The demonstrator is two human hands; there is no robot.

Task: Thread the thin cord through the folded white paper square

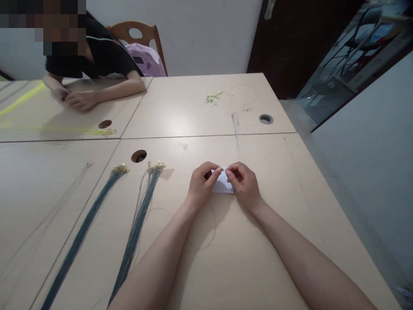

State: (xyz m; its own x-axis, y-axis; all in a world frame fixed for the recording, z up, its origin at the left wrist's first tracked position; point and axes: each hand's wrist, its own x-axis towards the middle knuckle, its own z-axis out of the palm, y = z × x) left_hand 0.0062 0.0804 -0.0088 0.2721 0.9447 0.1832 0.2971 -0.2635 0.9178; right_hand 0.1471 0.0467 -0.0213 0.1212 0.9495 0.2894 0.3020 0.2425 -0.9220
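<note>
My left hand (204, 183) and my right hand (244, 184) meet above the table, thumb and forefinger pinched on each, the fingertips almost touching. Between and beneath them lies a small white card or paper (222, 186). A thin cord (215, 221) curves over the tabletop below my left hand and seems to lead up into its pinch. What the right fingertips grip is too small to make out. To the left lie two bundles of dark teal cords, a nearer bundle (140, 224) and a farther bundle (84, 228), both with metal clasps at their upper ends.
A clear ruler (235, 125) lies beyond my hands, with a grey tape roll (266, 119) to its right. Small yellow-green pieces (213, 98) lie farther back. Across the table sits a person (97, 64), near yellow cords (100, 131). Table seams and a cable hole (139, 156) are at left.
</note>
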